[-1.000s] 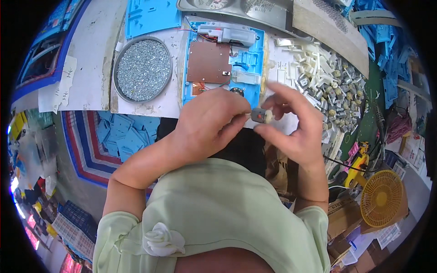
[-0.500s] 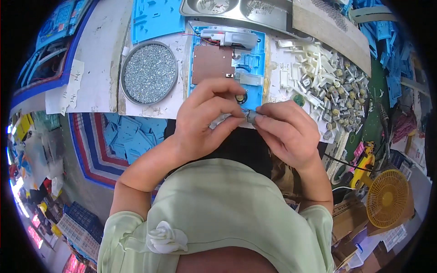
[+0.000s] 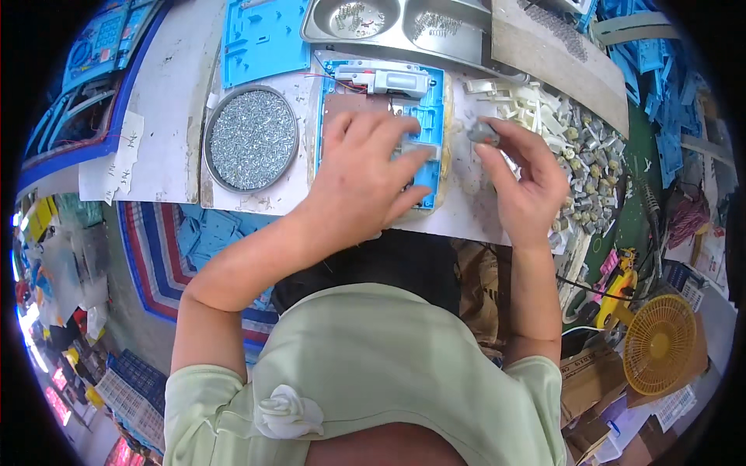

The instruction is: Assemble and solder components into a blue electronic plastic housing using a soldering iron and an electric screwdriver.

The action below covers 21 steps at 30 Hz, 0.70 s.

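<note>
A blue plastic casing (image 3: 436,116) lies on the white table in front of me, with a brown board (image 3: 336,102) and a grey-white plastic part (image 3: 402,82) inside it. My left hand (image 3: 359,169) is palm-down over the casing's lower half, fingers spread, hiding much of the board; whether the fingertips touch is unclear. Between the thumb and fingers of my right hand (image 3: 532,177) is a small grey motor (image 3: 482,133), held above the table to the right of the casing. Beyond that hand lies a heap of similar motors (image 3: 595,182) with white plastic pieces (image 3: 536,109).
Left of the casing stands a round metal bowl (image 3: 250,140) full of screws. A blue panel (image 3: 265,43) lies behind it. A steel tray (image 3: 444,48) with small springs sits at the back, beside a brown board sheet (image 3: 556,58). A yellow fan (image 3: 659,344) is at lower right.
Both hands were together at the casing's near edge around a small grey motor. My right hand has moved right and away with a motor; my left has spread over the casing.
</note>
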Motion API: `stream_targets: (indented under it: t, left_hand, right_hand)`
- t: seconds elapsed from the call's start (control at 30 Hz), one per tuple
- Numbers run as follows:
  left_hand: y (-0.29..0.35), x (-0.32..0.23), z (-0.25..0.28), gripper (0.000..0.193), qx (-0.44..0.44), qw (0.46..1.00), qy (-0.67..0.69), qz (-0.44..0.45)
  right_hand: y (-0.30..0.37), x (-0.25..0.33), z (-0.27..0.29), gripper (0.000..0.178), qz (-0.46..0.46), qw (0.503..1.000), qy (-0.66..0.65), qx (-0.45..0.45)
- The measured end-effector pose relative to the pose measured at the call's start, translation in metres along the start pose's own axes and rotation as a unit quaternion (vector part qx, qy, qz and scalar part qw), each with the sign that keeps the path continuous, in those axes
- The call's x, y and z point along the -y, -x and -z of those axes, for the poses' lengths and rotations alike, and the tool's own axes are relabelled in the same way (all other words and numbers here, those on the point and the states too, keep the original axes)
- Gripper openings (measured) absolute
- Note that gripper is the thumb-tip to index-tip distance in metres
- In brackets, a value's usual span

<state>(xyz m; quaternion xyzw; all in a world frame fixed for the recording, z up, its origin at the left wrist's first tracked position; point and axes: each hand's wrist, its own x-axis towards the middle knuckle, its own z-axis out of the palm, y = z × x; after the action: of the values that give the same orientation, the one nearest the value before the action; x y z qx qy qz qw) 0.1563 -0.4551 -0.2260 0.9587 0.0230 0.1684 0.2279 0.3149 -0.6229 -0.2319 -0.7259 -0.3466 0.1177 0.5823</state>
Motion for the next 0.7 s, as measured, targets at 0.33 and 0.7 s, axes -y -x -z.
stream_targets:
  t: [0.33,0.7]
  left_hand:
    - [0.034,0.029,0.021,0.048,-0.023,0.995,0.099,0.013]
    - [0.008,0.085,0.028,0.019,-0.09,0.99,-0.098,0.054]
  right_hand:
    - [-0.038,-0.017,-0.028,0.025,0.135,0.964,0.204,0.104]
    - [-0.045,-0.003,-0.029,0.021,0.144,0.938,0.281,0.145]
